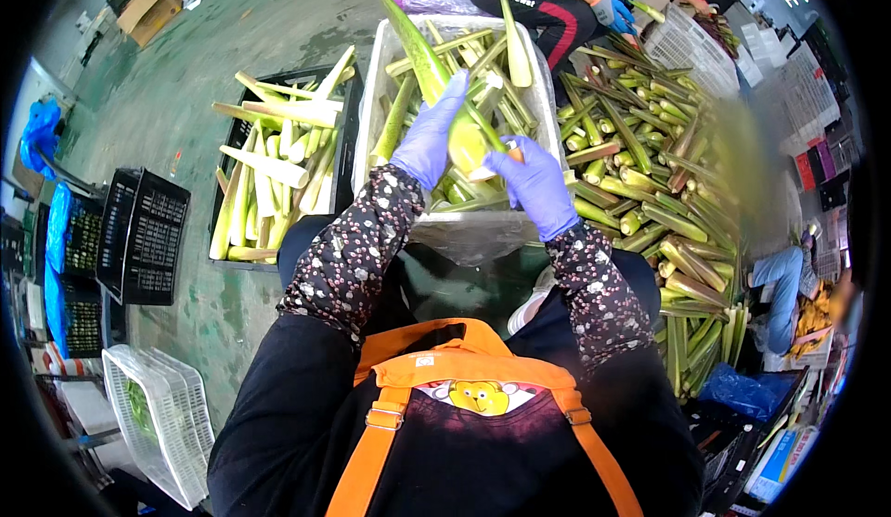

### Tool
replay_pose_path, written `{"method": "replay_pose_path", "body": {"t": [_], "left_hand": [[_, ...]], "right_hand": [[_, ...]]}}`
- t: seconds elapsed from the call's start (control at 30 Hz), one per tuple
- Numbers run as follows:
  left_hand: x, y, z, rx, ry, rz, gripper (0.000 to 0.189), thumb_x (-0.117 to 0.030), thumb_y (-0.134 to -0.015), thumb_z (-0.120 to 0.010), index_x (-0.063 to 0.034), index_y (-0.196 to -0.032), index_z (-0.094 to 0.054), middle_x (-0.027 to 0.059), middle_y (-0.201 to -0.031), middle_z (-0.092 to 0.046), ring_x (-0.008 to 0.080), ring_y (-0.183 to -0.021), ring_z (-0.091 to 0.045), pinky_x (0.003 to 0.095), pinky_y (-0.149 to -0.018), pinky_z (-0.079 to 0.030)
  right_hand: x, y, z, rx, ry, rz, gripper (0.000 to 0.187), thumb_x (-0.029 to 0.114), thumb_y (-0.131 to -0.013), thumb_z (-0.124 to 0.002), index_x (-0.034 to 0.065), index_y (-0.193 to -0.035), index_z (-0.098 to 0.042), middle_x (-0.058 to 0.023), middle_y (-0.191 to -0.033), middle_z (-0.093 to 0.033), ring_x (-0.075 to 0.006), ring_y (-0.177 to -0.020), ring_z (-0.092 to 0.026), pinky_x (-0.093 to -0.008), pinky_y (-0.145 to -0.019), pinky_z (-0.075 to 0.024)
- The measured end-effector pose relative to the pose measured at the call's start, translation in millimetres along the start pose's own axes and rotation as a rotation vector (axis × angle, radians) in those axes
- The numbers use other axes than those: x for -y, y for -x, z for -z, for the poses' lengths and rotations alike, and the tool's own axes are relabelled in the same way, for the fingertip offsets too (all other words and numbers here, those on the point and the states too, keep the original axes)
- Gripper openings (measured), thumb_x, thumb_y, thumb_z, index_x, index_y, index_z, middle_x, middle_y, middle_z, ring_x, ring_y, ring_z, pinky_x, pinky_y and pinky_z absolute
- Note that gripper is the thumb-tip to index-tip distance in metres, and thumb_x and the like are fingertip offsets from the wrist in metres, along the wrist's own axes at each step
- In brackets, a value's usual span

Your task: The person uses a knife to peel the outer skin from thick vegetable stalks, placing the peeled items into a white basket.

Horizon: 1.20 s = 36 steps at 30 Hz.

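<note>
My left hand (433,134), in a purple glove, grips a thick green stalk (422,50), probably a water bamboo shoot, tilted with its pale cut end toward me. Close to that end is my right hand (532,181), gloved alike, its fingers closed around a small tool with an orange-brown handle (515,153), mostly hidden. A narrow green strip runs along the stalk to the right fingers. Both hands are above a white plastic crate (550,99) with a clear liner, which holds green stalks and husks (511,110).
Left of it, a black crate (341,127) holds pale trimmed stalks (268,169). A large heap of unpeeled stalks (647,162) lies at right. A co-worker's gloved hand (612,14) holds a stalk beyond. Black crates (143,235) and white baskets (160,426) stand at far left.
</note>
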State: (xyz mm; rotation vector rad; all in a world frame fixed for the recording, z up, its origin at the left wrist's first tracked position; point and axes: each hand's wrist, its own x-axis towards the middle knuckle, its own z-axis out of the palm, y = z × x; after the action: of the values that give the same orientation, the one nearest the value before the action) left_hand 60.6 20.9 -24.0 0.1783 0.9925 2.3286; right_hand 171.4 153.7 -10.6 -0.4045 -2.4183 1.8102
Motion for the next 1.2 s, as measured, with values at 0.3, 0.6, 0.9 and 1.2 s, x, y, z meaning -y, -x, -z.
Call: {"method": "replay_pose_path", "body": {"t": [0.3, 0.6, 0.9, 1.2], "left_hand": [[2, -1, 21, 0.084, -0.26, 0.336, 0.044, -0.023, -0.084, -0.072, -0.0034, -0.121, -0.058, 0.0093, -0.096, -0.065, 0.0216, -0.083, -0.067, 0.0365, -0.077, -0.057], [-45, -15, 55, -0.606, -1.616, -0.092, 0.069, -0.026, -0.071, -0.072, -0.0017, -0.132, -0.048, 0.0218, -0.108, -0.066, 0.0367, -0.101, -0.065, 0.0389, -0.093, -0.049], [-38, -23, 67, -0.061, -0.816, -0.198, 0.093, -0.024, -0.073, -0.081, 0.0022, -0.145, -0.028, 0.0171, -0.126, -0.054, 0.0193, -0.115, -0.052, 0.0289, -0.096, -0.043], [-50, -38, 81, -0.233, 0.079, -0.142, 0.084, -0.08, -0.072, -0.056, 0.0003, -0.097, -0.058, 0.003, -0.068, -0.057, 0.0156, -0.059, -0.059, 0.0316, -0.059, -0.054]], "right_hand": [[-30, -24, 43, -0.348, 0.162, 0.188, 0.022, 0.023, -0.087, -0.067, 0.0022, -0.085, -0.061, -0.0047, -0.065, -0.06, -0.0123, -0.056, -0.055, -0.0271, -0.051, -0.0435], [-35, -17, 123, -0.593, 0.077, 0.225, 0.017, 0.019, -0.09, -0.063, 0.003, -0.087, -0.059, 0.0018, -0.07, -0.057, -0.0044, -0.054, -0.046, -0.0219, -0.046, -0.0379], [-22, -16, 113, -0.63, -0.162, 0.174, 0.013, 0.017, -0.091, -0.062, 0.0048, -0.089, -0.058, 0.0023, -0.068, -0.053, -0.0047, -0.048, -0.044, -0.0204, -0.041, -0.0368], [-59, -31, 129, -0.587, 0.063, 0.171, 0.034, 0.02, -0.087, -0.068, 0.0003, -0.113, -0.058, -0.0061, -0.092, -0.061, -0.014, -0.076, -0.059, -0.0251, -0.065, -0.0495]]}}
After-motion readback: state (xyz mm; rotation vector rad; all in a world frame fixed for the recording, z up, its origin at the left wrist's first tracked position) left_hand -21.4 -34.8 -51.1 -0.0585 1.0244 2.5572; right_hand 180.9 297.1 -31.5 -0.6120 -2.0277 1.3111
